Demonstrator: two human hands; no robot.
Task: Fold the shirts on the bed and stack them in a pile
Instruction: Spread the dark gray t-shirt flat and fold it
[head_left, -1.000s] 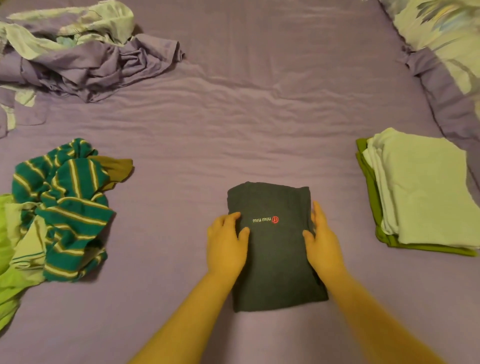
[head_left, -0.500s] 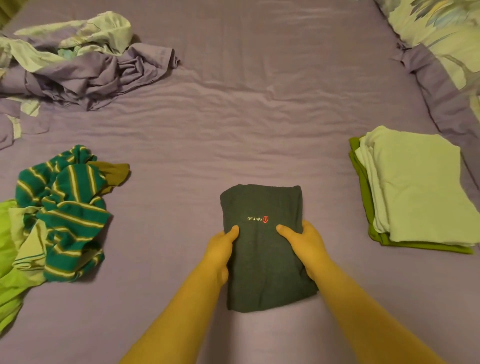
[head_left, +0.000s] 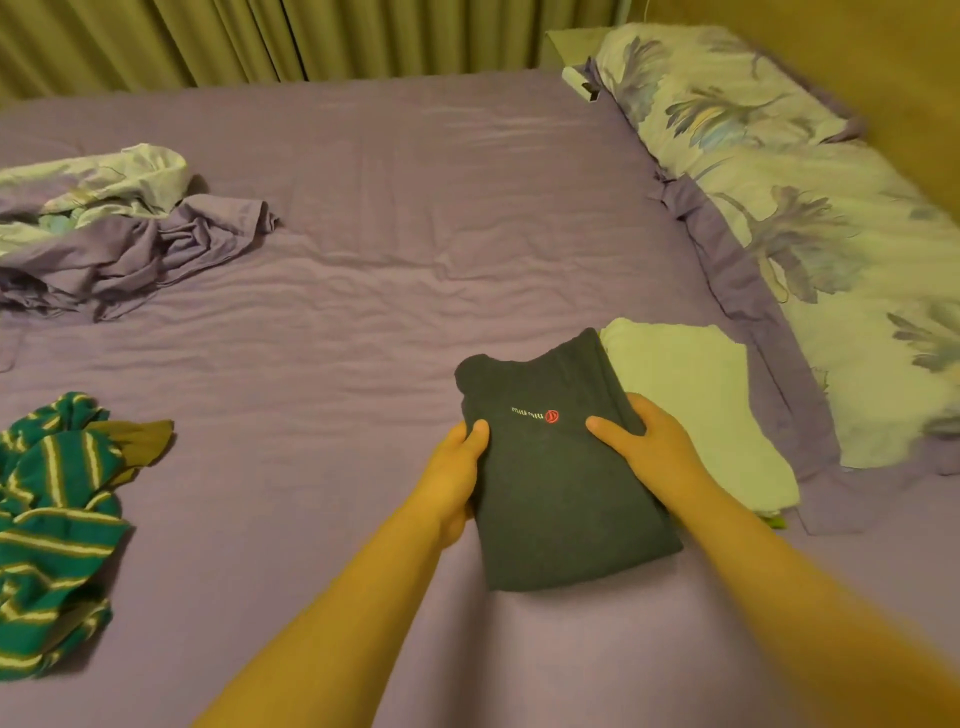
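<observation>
You hold the folded dark shirt (head_left: 558, 478) between both hands, off the sheet: your left hand (head_left: 451, 480) grips its left edge with the thumb on top, and your right hand (head_left: 652, 449) grips the right edge the same way, thumb laid across the cloth near the small red logo. Just past your right hand, partly hidden behind the dark shirt's far corner, lies the pile of folded pale green shirts (head_left: 696, 405); a sliver of brighter green shows at its near edge. Well off to the left of your left hand sits the crumpled green striped shirt (head_left: 52, 530), unfolded. All of this rests on the purple bed sheet (head_left: 363, 291), which is wrinkled across the middle. Farther out beyond your left hand is a bunched purple and floral blanket (head_left: 119, 234). Beyond your right hand runs a floral pillow (head_left: 810, 218), and green curtains (head_left: 260, 36) hang behind the bed's far side.
</observation>
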